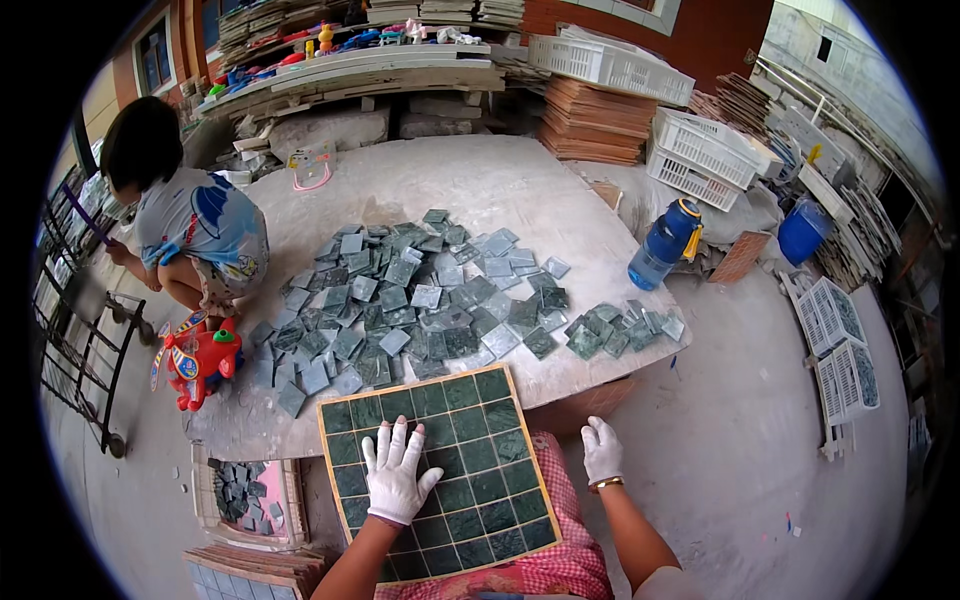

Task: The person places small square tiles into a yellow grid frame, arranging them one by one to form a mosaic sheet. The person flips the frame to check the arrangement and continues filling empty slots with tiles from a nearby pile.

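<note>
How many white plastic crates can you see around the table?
4, maybe more hidden. One long crate on the stacked boards at the back, one crate right of that stack, and two crates on the floor at the right.

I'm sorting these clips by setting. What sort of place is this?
Probably a small tile or mosaic workshop. Loose grey-green square stone tiles lie heaped on a dusty round stone table, the white-gloved left hand rests on a wooden-framed board of green tiles, and white plastic crates sit behind.
</note>
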Demonstrator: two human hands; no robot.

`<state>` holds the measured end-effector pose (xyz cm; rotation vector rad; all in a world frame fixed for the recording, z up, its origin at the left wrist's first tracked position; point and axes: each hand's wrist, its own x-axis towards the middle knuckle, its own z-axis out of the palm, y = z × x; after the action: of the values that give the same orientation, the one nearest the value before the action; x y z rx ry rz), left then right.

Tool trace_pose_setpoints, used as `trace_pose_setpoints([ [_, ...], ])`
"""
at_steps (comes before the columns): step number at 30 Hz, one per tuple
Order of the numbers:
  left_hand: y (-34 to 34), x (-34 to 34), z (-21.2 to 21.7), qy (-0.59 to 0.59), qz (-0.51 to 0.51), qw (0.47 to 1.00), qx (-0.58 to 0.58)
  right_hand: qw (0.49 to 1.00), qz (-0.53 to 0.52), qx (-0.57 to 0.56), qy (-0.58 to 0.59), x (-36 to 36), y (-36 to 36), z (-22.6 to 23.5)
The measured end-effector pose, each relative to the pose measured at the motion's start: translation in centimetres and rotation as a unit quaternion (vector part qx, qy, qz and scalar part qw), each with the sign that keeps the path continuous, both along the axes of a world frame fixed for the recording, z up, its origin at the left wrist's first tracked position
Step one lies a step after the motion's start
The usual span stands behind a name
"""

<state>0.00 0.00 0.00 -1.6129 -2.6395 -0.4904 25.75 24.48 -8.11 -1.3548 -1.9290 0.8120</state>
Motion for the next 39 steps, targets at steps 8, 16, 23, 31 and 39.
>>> trace_pose_setpoints([
  [8, 3.3, 0.8, 1.5, 0.062, 0.033, 0.996, -0.047, 0.901, 0.113, 0.103, -0.406, -4.4, 7.0, -1.9],
  [16, 3.4, 0.8, 1.5, 0.059, 0.030, 0.997, -0.044, 0.969, 0.064, 0.148, -0.189, -1.5, 5.4, -3.6],
  [23, 2.8, 0.8, 1.3, 0.067, 0.037, 0.996, -0.035, 0.921, -0.375, 0.060, -0.092, -0.6, 3.8, -5.1],
  [31, 2.9, 0.7, 1.4, 0.074, 0.039, 0.996, -0.021, 0.783, -0.351, -0.447, 0.252, -7.3, 4.9, -9.3],
  [39, 2.1, 0.5, 1.1, 0.068, 0.046, 0.997, 0.005, 0.623, -0.327, -0.555, 0.444, -3.4, 7.1, -6.7],
])
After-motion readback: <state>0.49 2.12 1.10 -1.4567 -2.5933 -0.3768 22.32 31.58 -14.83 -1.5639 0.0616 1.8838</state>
